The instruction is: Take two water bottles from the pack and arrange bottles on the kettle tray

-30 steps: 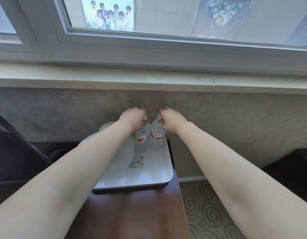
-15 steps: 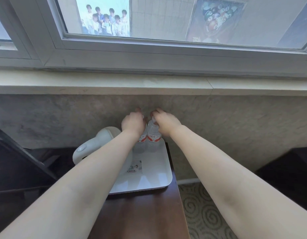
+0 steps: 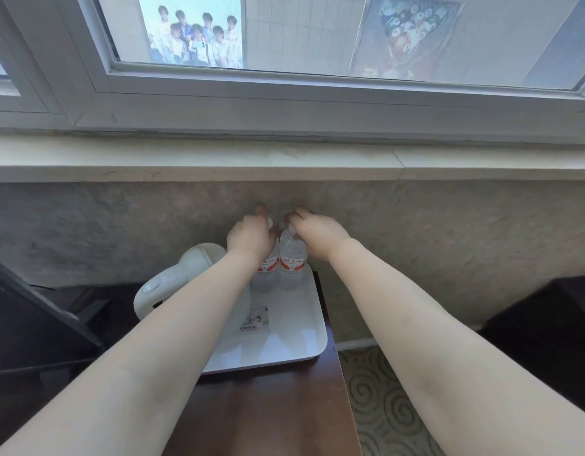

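Two bottles upright, side by side at the far end of tray [image 3: 312,340]. Left hand [image 3: 250,236] gripping left bottle [image 3: 268,263]; right hand [image 3: 319,230] gripping right bottle [image 3: 293,258]. Kettle [image 3: 185,274] alongside.

Both forearms are bare to the hands, the left hand [image 3: 250,236] and right hand [image 3: 319,233] ringless.

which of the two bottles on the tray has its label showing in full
The bottle under the right hand: the right-side water bottle shows its whole red and white label, while the left bottle is partly covered by the left hand and forearm.
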